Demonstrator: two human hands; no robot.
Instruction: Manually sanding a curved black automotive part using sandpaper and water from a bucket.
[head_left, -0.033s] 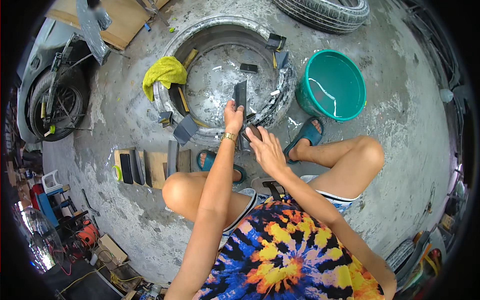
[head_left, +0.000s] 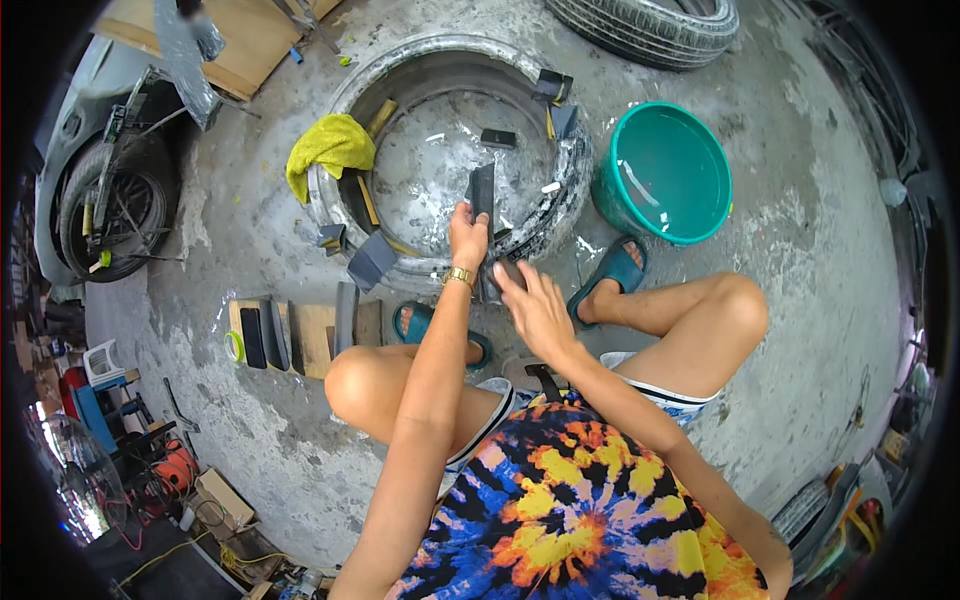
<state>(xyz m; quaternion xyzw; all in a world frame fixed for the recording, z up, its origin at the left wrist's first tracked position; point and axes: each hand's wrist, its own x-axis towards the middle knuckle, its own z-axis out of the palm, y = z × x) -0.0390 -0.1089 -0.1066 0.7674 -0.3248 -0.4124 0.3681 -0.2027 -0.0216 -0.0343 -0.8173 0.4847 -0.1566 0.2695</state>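
My left hand [head_left: 468, 240], with a gold watch at the wrist, grips a long dark grey strip [head_left: 481, 187] over the near rim of a large, scuffed round ring [head_left: 440, 50] on the floor. My right hand [head_left: 535, 310] holds a dark block [head_left: 508, 274] against the strip's lower end, its fingertips partly blurred. Folded dark sheets [head_left: 370, 260], yellow-sided pieces and a yellow cloth [head_left: 325, 160] rest on the ring. A small black block [head_left: 497, 138] lies inside it. A green bucket [head_left: 665, 115] of water stands to the right.
Left of my feet, a board [head_left: 315, 345] holds grey strips, a black phone-like object and tape. A tire [head_left: 650, 35] lies at the back. A car wheel [head_left: 110, 215] and wooden panel [head_left: 255, 55] are at upper left, with tools and clutter [head_left: 175, 470] at lower left.
My right hand has shifted slightly downward, toward my body, with the block. My left hand and the strip look almost the same.
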